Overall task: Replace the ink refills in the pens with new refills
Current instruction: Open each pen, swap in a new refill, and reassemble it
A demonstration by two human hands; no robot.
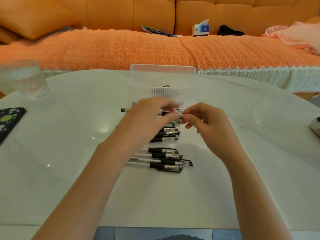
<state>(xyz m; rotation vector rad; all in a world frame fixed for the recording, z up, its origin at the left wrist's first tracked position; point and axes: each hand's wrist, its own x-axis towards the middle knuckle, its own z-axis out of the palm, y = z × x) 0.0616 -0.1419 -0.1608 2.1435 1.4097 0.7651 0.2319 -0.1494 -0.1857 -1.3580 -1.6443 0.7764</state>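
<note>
The right hand [206, 122] pinches a small dark and silvery pen part [181, 116] between thumb and forefinger, its other fingers curled loosely under. The part is too small to say which piece of a pen it is. The left hand [149, 118] reaches across with its fingertips just beside that part; the hand is blurred, so I cannot tell whether its fingers grip anything or are merely spread. A thin rod with a black end [123, 110] pokes out from behind the left hand on its outer side, and I cannot tell if it is a pen or a refill. Directly under the left fingers lies a stack of black-gripped pens [168, 134], side by side with their tips toward the right hand. A second cluster of pens [166, 160] lies nearer the person, between the two forearms, some with black caps. Everything rests on a white table [69, 153]. Just beyond both hands stands a clear ribbed plastic box [162, 73]. Well off to the left of the left hand are a drinking glass [26, 78] and, closer in, a dark spotted phone case [8, 122]. Beyond the table stretches an orange sofa [121, 49] with a tissue box [200, 29] on it.
</note>
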